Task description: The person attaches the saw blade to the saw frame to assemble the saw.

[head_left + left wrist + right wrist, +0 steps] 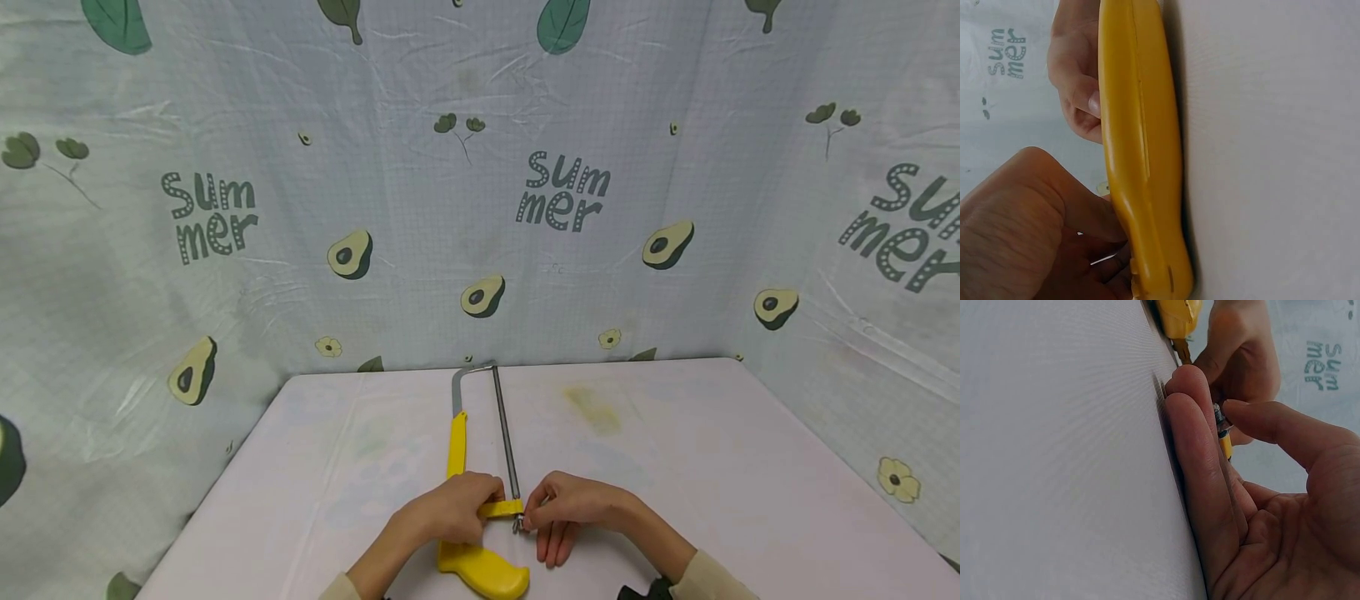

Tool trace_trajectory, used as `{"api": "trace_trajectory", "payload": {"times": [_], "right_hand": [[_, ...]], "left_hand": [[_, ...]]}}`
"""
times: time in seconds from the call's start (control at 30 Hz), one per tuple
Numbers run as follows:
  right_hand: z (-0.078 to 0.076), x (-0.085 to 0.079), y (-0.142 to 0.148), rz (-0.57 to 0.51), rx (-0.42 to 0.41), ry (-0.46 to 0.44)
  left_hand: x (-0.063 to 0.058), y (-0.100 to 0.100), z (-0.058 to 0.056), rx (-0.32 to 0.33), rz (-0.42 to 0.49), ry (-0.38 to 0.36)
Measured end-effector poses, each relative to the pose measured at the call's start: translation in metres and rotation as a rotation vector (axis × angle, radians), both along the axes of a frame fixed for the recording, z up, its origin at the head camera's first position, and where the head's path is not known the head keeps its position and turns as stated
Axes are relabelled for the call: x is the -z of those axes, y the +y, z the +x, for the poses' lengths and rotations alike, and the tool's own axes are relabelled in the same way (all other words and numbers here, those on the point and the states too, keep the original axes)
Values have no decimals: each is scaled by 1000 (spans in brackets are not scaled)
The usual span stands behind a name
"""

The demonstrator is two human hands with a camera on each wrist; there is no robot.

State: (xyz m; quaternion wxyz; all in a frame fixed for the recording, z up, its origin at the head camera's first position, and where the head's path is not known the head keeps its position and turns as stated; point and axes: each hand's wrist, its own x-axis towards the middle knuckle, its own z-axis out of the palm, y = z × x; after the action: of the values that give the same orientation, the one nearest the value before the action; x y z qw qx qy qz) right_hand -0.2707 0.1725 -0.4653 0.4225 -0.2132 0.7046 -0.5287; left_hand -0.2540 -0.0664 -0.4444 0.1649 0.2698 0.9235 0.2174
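Observation:
A hacksaw with a yellow handle [487, 573] lies on the white table, its grey metal frame [456, 392] reaching toward the far edge. Along its right side runs the straight blade bar [505, 433]. My left hand [456, 504] grips the yellow frame just above the handle, by the short yellow crosspiece [502, 508]. With thumb and finger, my right hand [566, 510] pinches the small metal wing nut [517, 525] at the bar's near end. The right wrist view shows the thumb against this metal fitting [1219, 415]; lower fingers rest near the tabletop.
The white table [720, 467] carries a faint yellow stain [594, 410] right of the saw. A pale printed cloth [420, 192] with avocados and lettering hangs behind and along the sides. Something black [648, 590] shows by the right wrist.

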Motion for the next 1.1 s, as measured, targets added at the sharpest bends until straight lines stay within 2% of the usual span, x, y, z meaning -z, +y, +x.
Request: {"api": "trace_trajectory", "payload": {"times": [0.67,1.1], "right_hand": [[-1,2,0,-24,-13,-19],[-1,2,0,-11,-4,-13]], "left_hand": [[-2,0,2,14,-16,15],[0,-2,-1,20,2,-4]]}}
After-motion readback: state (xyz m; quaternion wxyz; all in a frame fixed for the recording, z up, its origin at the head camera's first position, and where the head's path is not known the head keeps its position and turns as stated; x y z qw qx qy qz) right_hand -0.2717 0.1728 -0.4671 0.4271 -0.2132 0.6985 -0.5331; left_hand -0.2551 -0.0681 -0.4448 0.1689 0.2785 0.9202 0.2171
